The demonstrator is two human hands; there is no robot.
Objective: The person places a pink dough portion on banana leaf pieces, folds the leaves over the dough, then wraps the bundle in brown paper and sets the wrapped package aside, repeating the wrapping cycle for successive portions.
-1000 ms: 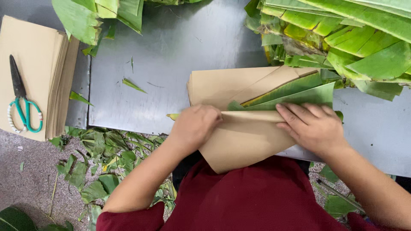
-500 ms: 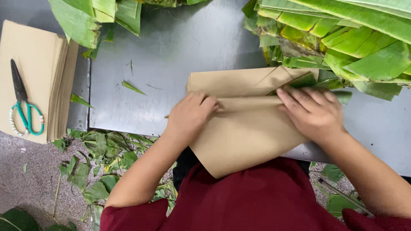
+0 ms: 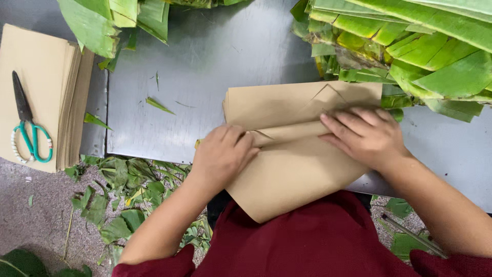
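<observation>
Head view: brown paper sheet [image 3: 302, 169] lies folded on the near edge of the metal table [image 3: 205, 66], its lower corner hanging past the edge toward the person's red shirt [image 3: 307, 246]. Upper flap is turned down over the middle, so whatever sits inside is hidden.

Judgement: a clean fold calls for flat, even pressure along the crease, running outward from the centre, with the overhanging corner kept from sagging.

Left hand [image 3: 223, 154] presses palm-down on the left end of the fold. Right hand [image 3: 366, 136] rests flat, fingers spread, on the right part. Both hands are open on the paper, apart, gripping nothing.

Banana leaves [image 3: 425, 51] are stacked just behind the sheet at right. Spare paper stack [image 3: 46, 92] with green-handled scissors [image 3: 28, 128] sits well to the left. Leaf scraps [image 3: 118, 195] litter the floor.
</observation>
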